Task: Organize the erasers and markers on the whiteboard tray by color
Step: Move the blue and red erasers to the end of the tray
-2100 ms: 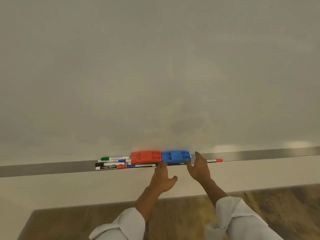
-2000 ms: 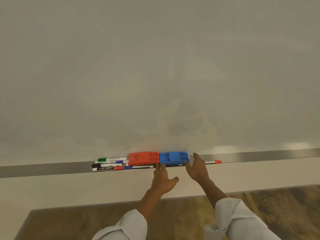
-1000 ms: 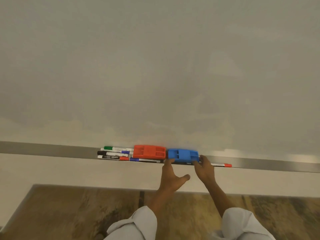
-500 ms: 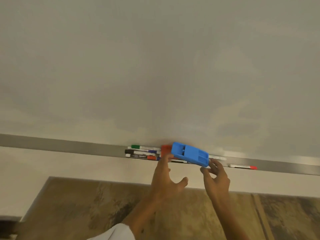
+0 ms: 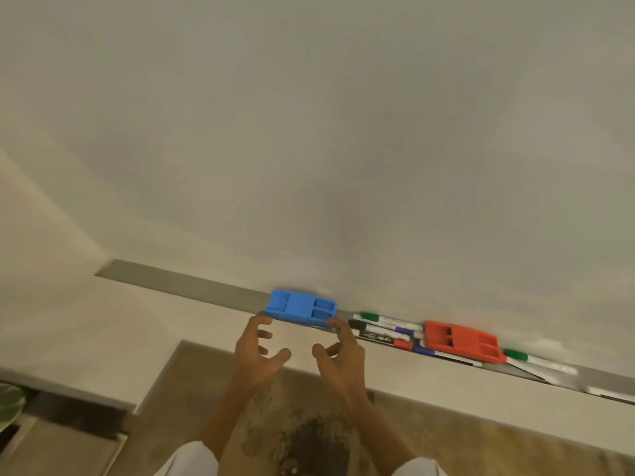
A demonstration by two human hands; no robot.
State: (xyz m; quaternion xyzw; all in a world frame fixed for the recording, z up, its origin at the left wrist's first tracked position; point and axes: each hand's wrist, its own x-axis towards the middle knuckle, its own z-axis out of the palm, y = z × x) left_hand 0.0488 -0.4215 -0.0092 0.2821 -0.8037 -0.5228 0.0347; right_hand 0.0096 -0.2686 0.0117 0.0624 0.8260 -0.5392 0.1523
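The blue eraser (image 5: pixel 300 308) lies on the metal whiteboard tray (image 5: pixel 192 286), left of the other items. My left hand (image 5: pixel 257 355) touches its front left corner with a fingertip. My right hand (image 5: pixel 343 362) touches its front right corner, so the eraser is held between both hands. To its right lies a cluster of markers: a green marker (image 5: pixel 381 318), a black marker (image 5: pixel 374 328) and a red-capped marker (image 5: pixel 381 338). The red eraser (image 5: pixel 460 341) sits right of them, over a blue marker (image 5: pixel 433 353). A second green marker (image 5: pixel 536 360) lies further right.
The whiteboard (image 5: pixel 343 132) fills the upper view. The tray's left end (image 5: pixel 110 269) stops near a wall corner. A wooden floor (image 5: pixel 206 389) is below, and a plant leaf (image 5: pixel 10 403) shows at the far left.
Both hands lifted the blue eraser from beside the red eraser and carried it left over the markers; it now rests on the tray left of them. The view shifted left.
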